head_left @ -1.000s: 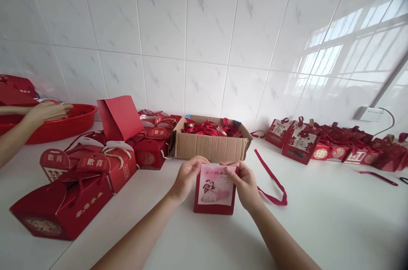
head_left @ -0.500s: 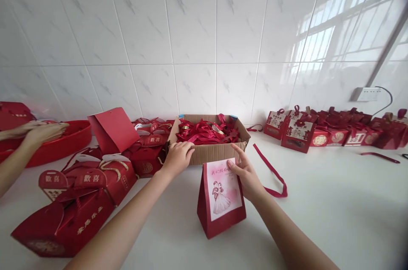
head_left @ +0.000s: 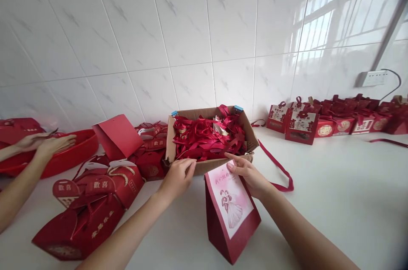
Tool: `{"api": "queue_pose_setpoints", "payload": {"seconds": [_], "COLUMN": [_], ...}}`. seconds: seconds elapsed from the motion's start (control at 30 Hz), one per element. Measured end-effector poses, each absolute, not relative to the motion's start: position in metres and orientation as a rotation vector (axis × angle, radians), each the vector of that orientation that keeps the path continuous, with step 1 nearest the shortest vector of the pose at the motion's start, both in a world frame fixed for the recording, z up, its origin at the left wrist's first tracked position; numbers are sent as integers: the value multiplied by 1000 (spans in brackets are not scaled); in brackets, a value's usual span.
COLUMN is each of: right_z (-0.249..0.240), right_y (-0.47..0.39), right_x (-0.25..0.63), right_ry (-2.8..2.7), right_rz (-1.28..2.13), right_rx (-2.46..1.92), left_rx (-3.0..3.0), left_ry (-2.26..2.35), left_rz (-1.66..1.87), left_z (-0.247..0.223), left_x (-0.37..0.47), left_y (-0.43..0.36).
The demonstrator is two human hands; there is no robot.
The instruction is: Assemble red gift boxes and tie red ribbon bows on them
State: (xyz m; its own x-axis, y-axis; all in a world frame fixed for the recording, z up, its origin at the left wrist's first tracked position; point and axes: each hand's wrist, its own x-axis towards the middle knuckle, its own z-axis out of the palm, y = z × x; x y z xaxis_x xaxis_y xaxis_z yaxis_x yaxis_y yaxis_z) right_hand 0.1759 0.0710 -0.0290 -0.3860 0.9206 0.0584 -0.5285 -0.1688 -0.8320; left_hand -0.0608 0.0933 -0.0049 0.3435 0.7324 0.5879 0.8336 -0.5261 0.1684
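Observation:
Pinched at its top edge by my right hand (head_left: 247,173), a dark red paper gift box (head_left: 231,210) with a pink-and-white couple print leans over the white table. My left hand (head_left: 179,176) is at the front left edge of the cardboard box (head_left: 197,169), its fingers curled together. Whether they hold anything is hidden. Inside the cardboard box lies a heap of red ribbons (head_left: 204,136) with some gold pieces. To the right of my right hand, a loose red ribbon (head_left: 277,166) lies on the table.
Finished-looking red gift boxes (head_left: 301,127) line the wall at right. Tied red boxes (head_left: 102,206) stand at left, near a folded red card box (head_left: 119,136). Another person's hands (head_left: 52,144) are over a red basin (head_left: 73,151). A tiled wall (head_left: 188,28) closes the back.
The view has tilted and shifted. The gift box in my right hand leans more and sits nearer me. My left hand's fingers have curled closer together at the cardboard box's edge.

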Motion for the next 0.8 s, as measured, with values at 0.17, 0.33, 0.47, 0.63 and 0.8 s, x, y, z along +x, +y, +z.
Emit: {"api": "queue_pose_setpoints", "payload": {"seconds": [0.17, 0.33, 0.47, 0.63, 0.8], "right_z": [-29, -25, -19, -20, -22], "right_y": [71, 68, 66, 68, 70], "right_x": [176, 177, 177, 177, 176], "right_ry": [-974, -985, -994, -1011, -995], "right_rz": [1742, 1773, 1783, 1792, 1792], "right_rx": [-636, -648, -649, -615, -583], "left_rx": [-2137, -2018, -2016, -1985, -2008], "left_ry": [-1606, -1663, -1719, -1747, -1707], "left_rz": [-987, -776, -583, -488, -413], "left_z": [35, 76, 74, 67, 78], "left_x": [-73, -77, -73, -72, -78], "left_y": [123, 161, 182, 191, 187]}}
